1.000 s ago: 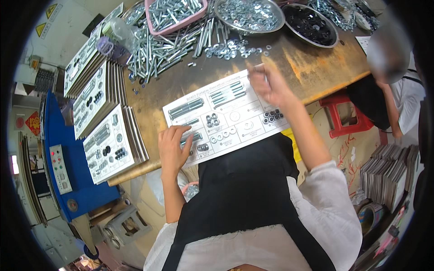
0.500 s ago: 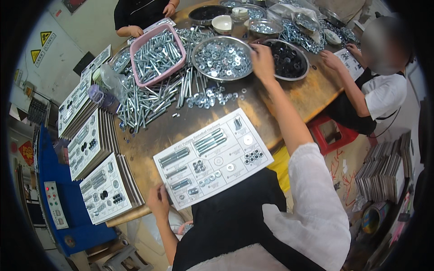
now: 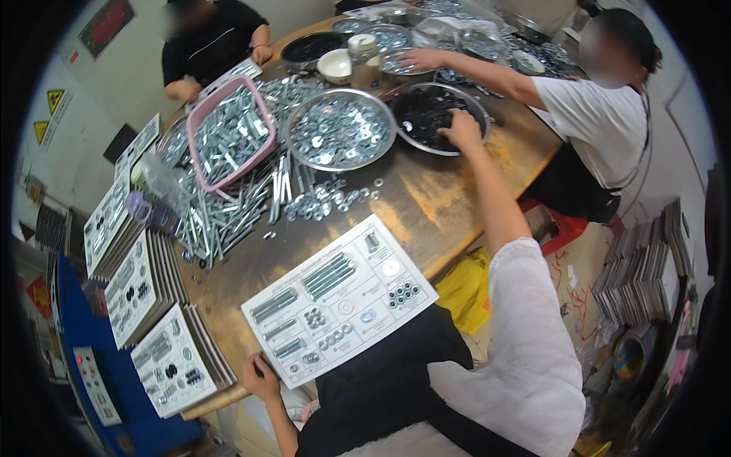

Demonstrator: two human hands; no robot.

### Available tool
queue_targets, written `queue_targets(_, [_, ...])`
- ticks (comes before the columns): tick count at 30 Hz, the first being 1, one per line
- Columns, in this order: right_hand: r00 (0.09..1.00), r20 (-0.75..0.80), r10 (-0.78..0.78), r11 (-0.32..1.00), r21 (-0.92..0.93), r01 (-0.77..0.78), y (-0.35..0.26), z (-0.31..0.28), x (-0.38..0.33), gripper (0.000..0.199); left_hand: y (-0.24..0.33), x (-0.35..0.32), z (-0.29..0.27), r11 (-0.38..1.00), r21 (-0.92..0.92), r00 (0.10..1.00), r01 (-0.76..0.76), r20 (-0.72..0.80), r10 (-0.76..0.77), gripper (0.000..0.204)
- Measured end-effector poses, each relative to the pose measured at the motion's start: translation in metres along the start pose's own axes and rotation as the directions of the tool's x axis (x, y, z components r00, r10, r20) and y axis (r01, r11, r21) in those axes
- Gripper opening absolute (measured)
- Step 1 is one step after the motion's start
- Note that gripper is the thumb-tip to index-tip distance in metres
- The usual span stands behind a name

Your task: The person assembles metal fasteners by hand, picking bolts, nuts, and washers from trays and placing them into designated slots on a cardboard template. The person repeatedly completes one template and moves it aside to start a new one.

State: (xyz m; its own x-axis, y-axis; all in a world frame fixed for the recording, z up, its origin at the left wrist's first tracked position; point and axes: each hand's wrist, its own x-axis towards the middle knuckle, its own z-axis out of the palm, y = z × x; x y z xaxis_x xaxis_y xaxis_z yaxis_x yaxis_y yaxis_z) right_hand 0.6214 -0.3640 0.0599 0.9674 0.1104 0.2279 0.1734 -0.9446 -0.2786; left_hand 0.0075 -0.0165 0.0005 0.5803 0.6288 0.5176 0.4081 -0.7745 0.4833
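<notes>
Head view, read from the left: stacks of finished cards, each already carrying rows of screws and dark nuts, stand on edge along the left rim of the round wooden tabletop. Just beside them the left hand rests at the near-left corner of the white sorting card, fingers curled over its edge and pinning it flat rather than holding any part. That card lies at the near edge of the tabletop, in front of the person. Most of its printed places look filled: long bolts, short screws, washers and a block of dark nuts at its right end; a few spots near the middle appear bare, though that is too small to tell for sure. Farther back sit a pink basket of bolts, loose bolts spilled beside it, and a metal pan of washers. At the right, the right hand is stretched far out, palm down, into the pan of black parts; whether its fingers have closed on a piece cannot be told. Judging by this, the card is well along, with dark parts yet to be added. Two other people work at the far side.
</notes>
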Motion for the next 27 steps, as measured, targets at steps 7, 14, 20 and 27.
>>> queue_targets(7, [0.997,-0.079,0.001,0.97,0.241,0.018,0.007,0.023,-0.002,0.038,-0.008,-0.006,0.002,0.995,-0.009,0.993,0.099,0.061,-0.098,0.016])
queue_targets(14, [1.0,-0.012,-0.007,0.966,0.259,0.009,0.007,0.014,0.0,0.037,-0.007,-0.005,0.004,0.999,0.014,0.998,0.053,0.024,-0.053,0.016])
queue_targets(20, [0.999,-0.024,0.045,0.96,0.278,-0.037,0.006,0.022,0.008,0.031,-0.002,-0.005,0.003,0.997,0.022,0.997,0.075,0.028,-0.075,0.017])
queue_targets(27, [0.942,0.268,0.2,0.154,0.941,-0.301,0.015,0.017,0.02,0.027,-0.014,-0.008,0.008,0.991,0.135,1.0,0.003,-0.018,0.0,0.019])
